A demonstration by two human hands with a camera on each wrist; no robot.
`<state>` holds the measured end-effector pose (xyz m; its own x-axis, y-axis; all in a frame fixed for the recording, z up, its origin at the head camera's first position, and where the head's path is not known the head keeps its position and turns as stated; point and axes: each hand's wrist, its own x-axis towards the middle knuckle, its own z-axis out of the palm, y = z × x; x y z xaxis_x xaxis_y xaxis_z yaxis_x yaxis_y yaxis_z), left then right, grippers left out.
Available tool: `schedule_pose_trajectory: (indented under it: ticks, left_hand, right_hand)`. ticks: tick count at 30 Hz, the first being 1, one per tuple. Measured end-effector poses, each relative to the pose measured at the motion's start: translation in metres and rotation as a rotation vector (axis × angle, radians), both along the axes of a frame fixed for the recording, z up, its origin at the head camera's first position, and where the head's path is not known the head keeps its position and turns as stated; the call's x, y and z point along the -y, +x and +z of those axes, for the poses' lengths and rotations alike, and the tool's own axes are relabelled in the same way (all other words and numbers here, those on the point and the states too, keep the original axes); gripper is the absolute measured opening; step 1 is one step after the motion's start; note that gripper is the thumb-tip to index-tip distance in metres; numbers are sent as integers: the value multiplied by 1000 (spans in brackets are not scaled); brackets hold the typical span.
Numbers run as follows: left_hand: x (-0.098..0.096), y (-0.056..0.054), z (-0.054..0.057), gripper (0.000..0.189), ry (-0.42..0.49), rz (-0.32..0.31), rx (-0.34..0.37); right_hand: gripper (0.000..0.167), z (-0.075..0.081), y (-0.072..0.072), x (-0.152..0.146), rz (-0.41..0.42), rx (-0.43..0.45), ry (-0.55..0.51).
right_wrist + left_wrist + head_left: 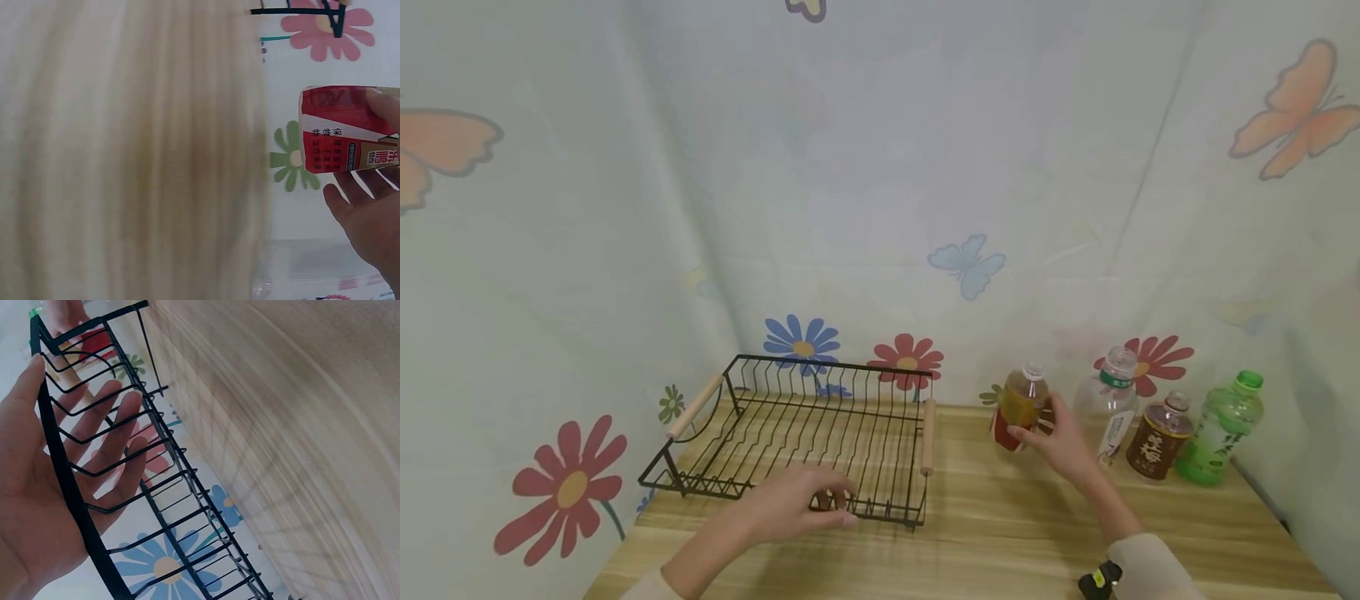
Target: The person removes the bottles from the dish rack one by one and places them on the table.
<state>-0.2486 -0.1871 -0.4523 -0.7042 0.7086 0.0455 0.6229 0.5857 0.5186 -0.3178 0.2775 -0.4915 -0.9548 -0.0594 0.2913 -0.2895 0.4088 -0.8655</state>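
Observation:
My right hand [1067, 446] grips a capless plastic bottle [1024, 404] with a red and gold label, thumb on one side and fingers on the other. The bottle tilts slightly in the head view. In the right wrist view, its red base stands apart from the tabletop. My left hand [797, 502] is at the front rail of a black wire dish rack [917, 510], fingers loosely bent and holding nothing. From the left wrist, the rail and wires cross in front of the palm and spread fingers [103, 434].
A large clear bottle [1107, 408], a brown-labelled bottle [1159, 437] and a green bottle [1225, 429] stand together at the right. Light wooden handles [928, 437] flank the rack. A small black object [1099, 581] lies by my right sleeve. Patterned cloth [880, 208] hangs behind the wooden table [985, 533].

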Motion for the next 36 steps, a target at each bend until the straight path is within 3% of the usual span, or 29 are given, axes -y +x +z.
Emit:
schedule_pose_trajectory:
  ticks: [12, 27, 36]
  left_hand:
    - [-4, -2, -6, 38, -9, 22, -29]
    - [-1, 2, -5, 49, -35, 51, -42]
    - [-2, 4, -5, 42, -17, 46, -40]
  right_hand:
    - [75, -31, -7, -14, -37, 53, 73]
    - [79, -36, -12, -13, -9, 51, 86]
    - [78, -38, -12, -13, 1, 84, 119]
